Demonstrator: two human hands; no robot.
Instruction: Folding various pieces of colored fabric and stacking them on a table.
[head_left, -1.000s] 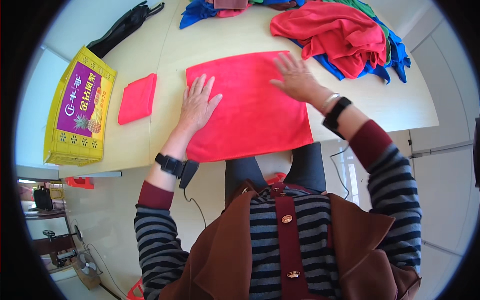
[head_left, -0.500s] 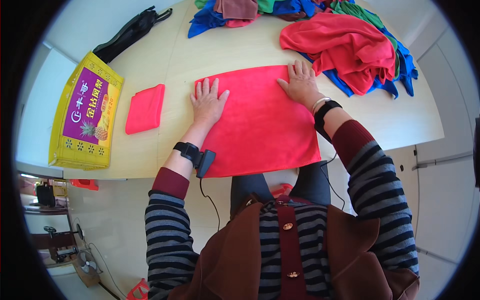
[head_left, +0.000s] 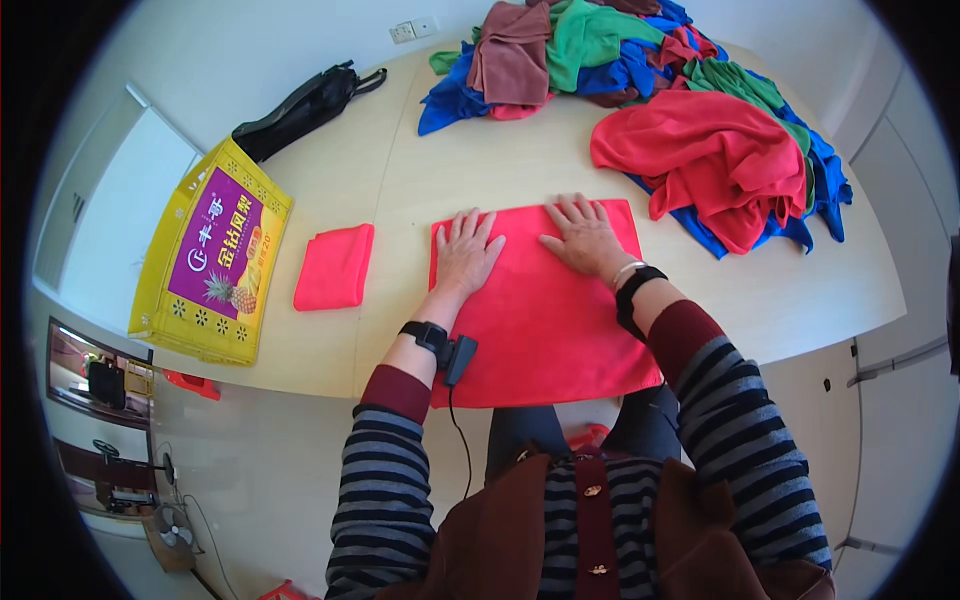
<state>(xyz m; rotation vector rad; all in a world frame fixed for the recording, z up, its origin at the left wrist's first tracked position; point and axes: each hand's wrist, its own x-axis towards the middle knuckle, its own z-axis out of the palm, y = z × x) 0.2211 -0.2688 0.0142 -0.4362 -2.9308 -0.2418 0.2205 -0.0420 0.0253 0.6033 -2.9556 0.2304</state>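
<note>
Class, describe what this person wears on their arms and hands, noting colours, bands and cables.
Both sleeves have dark and grey stripes, ending in maroon cuffs. The left hand and right hand are gloveless. Each wrist has a black band; the left also carries a dark boxy device and thin black cable, the right a pale, shiny bangle.

From me, the left hand (head_left: pixel 466 254) and right hand (head_left: pixel 588 237) hide patches of the spread red cloth (head_left: pixel 548 325); beyond it, the heap (head_left: pixel 700 160) buries its inner folds; below it, the brown garment (head_left: pixel 497 530) is cut off.

Free tbl (head_left: pixel 400 170) mid-L, cloth pile (head_left: pixel 700 150) R
</note>
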